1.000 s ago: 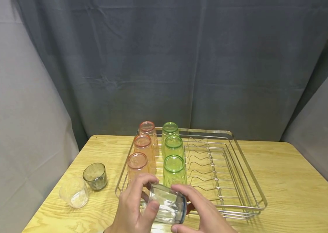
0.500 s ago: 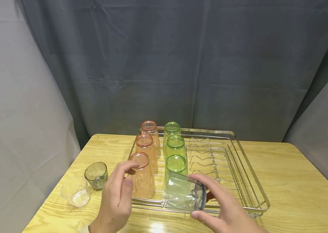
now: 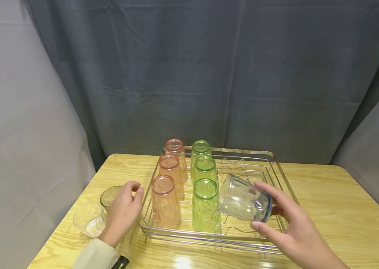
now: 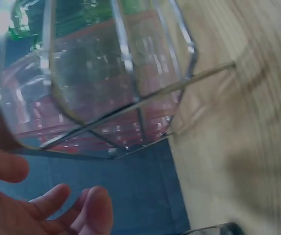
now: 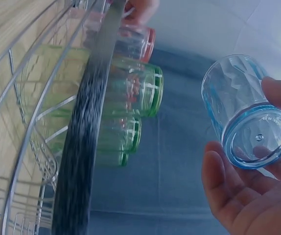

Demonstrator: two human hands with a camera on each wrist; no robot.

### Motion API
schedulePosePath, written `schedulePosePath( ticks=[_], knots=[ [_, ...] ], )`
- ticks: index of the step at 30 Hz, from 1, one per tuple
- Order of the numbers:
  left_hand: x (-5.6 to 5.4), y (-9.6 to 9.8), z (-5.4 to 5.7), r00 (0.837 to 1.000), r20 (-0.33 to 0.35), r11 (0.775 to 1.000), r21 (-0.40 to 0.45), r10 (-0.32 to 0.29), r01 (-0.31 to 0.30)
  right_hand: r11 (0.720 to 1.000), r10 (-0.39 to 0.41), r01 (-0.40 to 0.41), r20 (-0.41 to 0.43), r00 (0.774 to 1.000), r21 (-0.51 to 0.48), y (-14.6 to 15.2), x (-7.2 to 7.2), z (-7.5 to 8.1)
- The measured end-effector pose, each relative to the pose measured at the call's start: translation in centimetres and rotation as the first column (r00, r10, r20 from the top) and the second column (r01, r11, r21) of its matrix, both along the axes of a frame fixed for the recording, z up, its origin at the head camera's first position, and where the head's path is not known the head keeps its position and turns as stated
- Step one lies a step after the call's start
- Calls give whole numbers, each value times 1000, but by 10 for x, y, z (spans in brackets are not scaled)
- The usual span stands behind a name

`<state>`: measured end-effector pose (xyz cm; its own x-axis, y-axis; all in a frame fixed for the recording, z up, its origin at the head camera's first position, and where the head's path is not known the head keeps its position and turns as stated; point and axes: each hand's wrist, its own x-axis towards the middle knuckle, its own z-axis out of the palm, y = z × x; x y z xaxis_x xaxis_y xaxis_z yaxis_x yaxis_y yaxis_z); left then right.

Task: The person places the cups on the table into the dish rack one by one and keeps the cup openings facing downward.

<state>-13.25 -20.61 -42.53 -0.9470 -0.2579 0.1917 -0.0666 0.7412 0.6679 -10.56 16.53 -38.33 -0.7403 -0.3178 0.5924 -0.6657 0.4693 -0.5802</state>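
A bluish clear drinking glass (image 3: 243,200) lies tilted on its side in the air above the rack, its base toward my right hand (image 3: 291,228). Thumb and fingers of that hand pinch it around the base end; the right wrist view shows the thick blue base (image 5: 258,137) from below. My left hand (image 3: 123,209) hovers at the left of the rack, fingers loosely bent and holding nothing. It overlaps a smoky grey glass (image 3: 108,195), partly hiding it. Left of that glass, a clear glass (image 3: 89,221) stands on the table.
A wire dish rack (image 3: 206,235) stands mid-table. Upside down in its left part are a row of orange glasses (image 3: 165,205) and a row of green glasses (image 3: 206,209). Wire dividers (image 3: 233,164) fill its right part. A grey curtain (image 3: 189,74) hangs behind the wooden table (image 3: 337,209).
My left hand has let go of the bluish glass and moved left toward the smoky glass. My right hand has carried the bluish glass right and up over the rack.
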Motion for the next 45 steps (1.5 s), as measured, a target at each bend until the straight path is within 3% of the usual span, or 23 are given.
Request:
schedulePosePath(
  ticks=[4, 8, 19, 26, 31, 39, 45],
  knots=[
    [-9, 2, -9, 998, 60, 1000, -15, -24, 25, 1000, -29, 29, 2, 1000, -3, 6, -4, 3],
    [-12, 3, -13, 997, 71, 999, -25, -35, 37, 998, -56, 56, 7, 998, 6, 10, -15, 6],
    [-17, 16, -11, 995, 91, 999, -2, -47, 48, 983, -163, 149, 144, 976, 104, 50, -58, 18],
    [-16, 17, -9, 997, 74, 998, -55, -37, 41, 932, -246, 190, 153, 957, 307, 63, -83, 42],
    [-11, 9, -12, 995, 96, 1000, -24, -14, 17, 882, -325, 233, 170, 930, 410, 55, -107, 54],
    [-9, 8, -12, 992, 122, 1000, 13, -26, 25, 863, -373, 220, 280, 885, 455, 47, -139, 57],
    [-10, 9, -15, 992, 123, 998, 57, -17, 10, 850, -382, 192, 321, 867, 491, 46, -157, 52]
  ],
)
